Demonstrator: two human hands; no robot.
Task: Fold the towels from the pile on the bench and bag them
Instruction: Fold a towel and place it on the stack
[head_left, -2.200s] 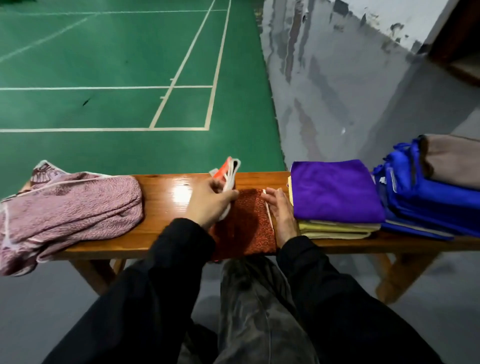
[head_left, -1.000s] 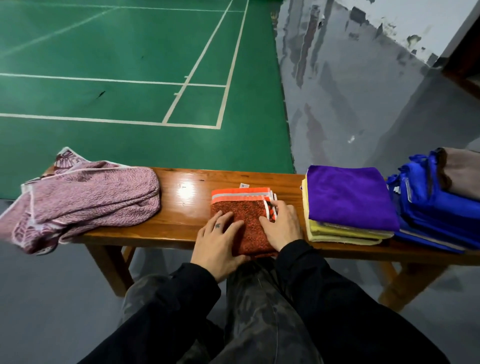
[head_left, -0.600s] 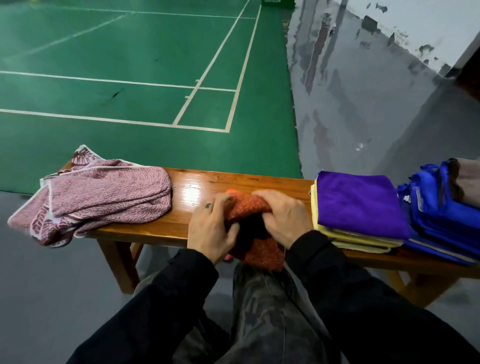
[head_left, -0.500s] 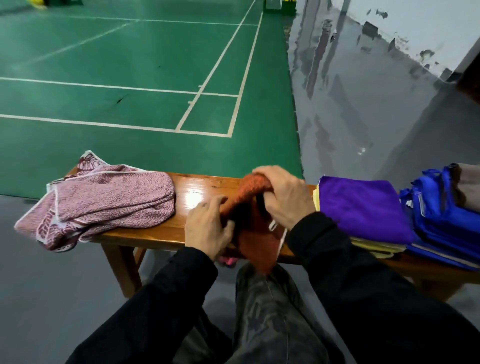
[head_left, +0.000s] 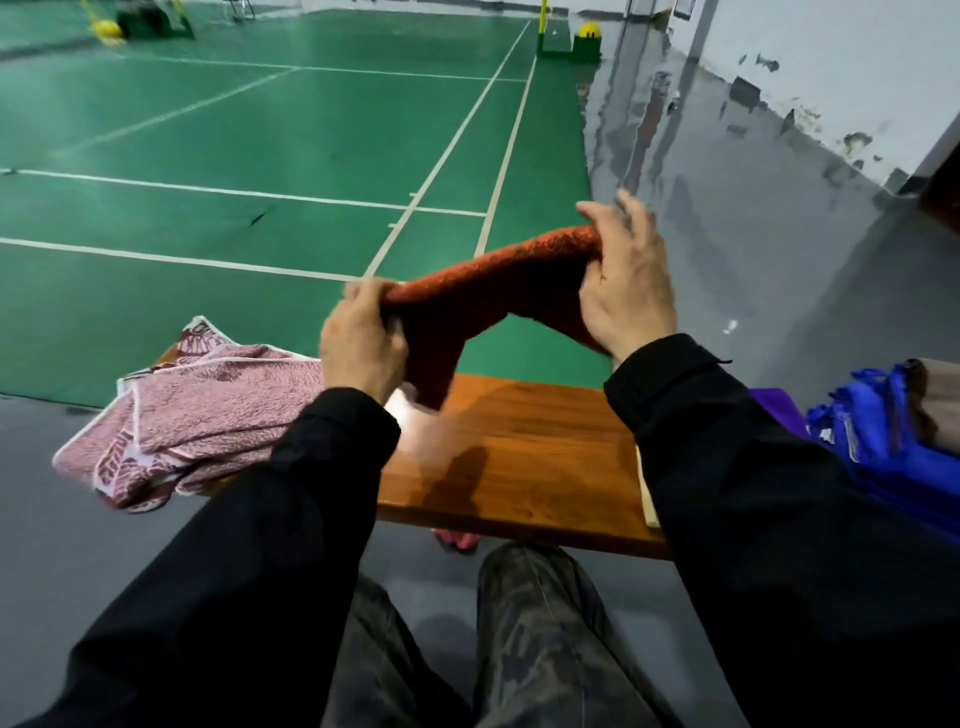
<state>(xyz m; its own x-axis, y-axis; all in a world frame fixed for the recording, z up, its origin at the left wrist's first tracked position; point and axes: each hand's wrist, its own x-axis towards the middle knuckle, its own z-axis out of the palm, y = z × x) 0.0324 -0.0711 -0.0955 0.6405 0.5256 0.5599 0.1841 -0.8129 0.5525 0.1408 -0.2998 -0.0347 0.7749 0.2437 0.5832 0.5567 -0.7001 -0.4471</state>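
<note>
At the far left a crumpled pink towel (head_left: 197, 415) lies on the end of the surface (head_left: 519, 467), part of it hanging over the edge. Next to it our left hand (head_left: 361, 345) is curled round one end of the folded orange towel (head_left: 483, 291), which we hold up in the air above the surface, sagging between our two hands. Our right hand (head_left: 626, 283) grips the other, higher end with the thumb, its fingers partly spread. Past the right sleeve a purple towel (head_left: 779, 410) shows a sliver, and a blue towel (head_left: 878, 441) is heaped at the far right.

We judge this the carrying step: the folded orange towel is lifted for stacking or bagging. No bag is in view, so the next move calls for keeping the fold together while we take it to its place.
</note>
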